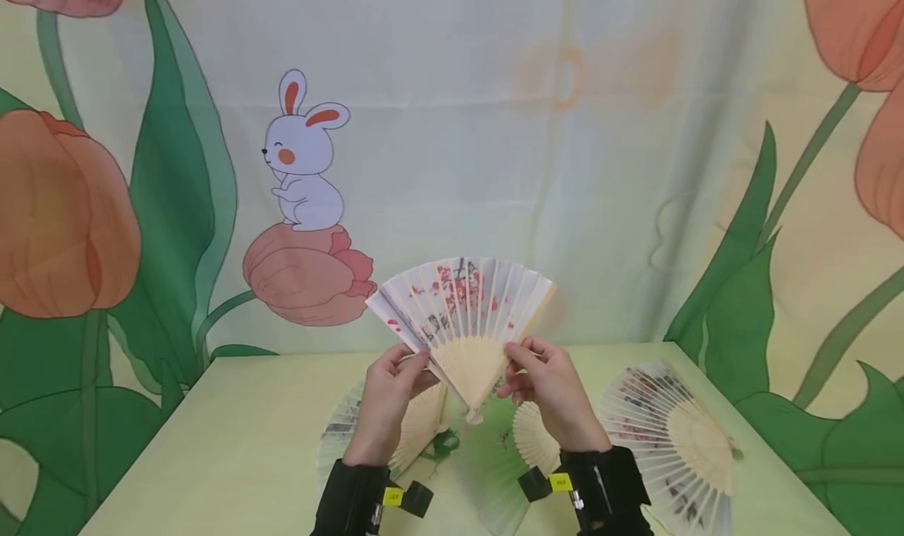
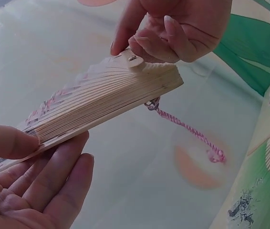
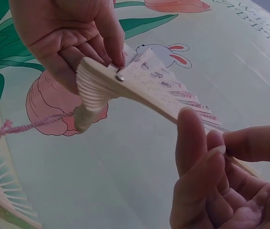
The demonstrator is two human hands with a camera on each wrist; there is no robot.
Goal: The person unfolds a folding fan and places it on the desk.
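Note:
Both hands hold up a folding fan (image 1: 475, 363), partly spread, with pale wooden ribs and a white leaf printed with red blossoms. My left hand (image 1: 384, 402) pinches its left edge between thumb and fingers. At the right edge, my right hand (image 1: 556, 395) grips the end rib with thumb and index finger, the other fingers loosely bent. The left wrist view shows the stacked ribs (image 2: 97, 105) side-on, with a metal rivet at the pivot and a pink twisted cord (image 2: 187, 128) hanging below. In the right wrist view, the end rib (image 3: 144, 97) runs between the hands.
Spread fans lie on the yellow-green table (image 1: 212, 442): a white one (image 1: 678, 426) at the right, a green one (image 1: 490, 457) in the middle, and another (image 1: 420, 422) behind my left hand. A dark green tassel (image 1: 445, 443) lies among them. Behind hangs a printed cloth (image 1: 452, 128).

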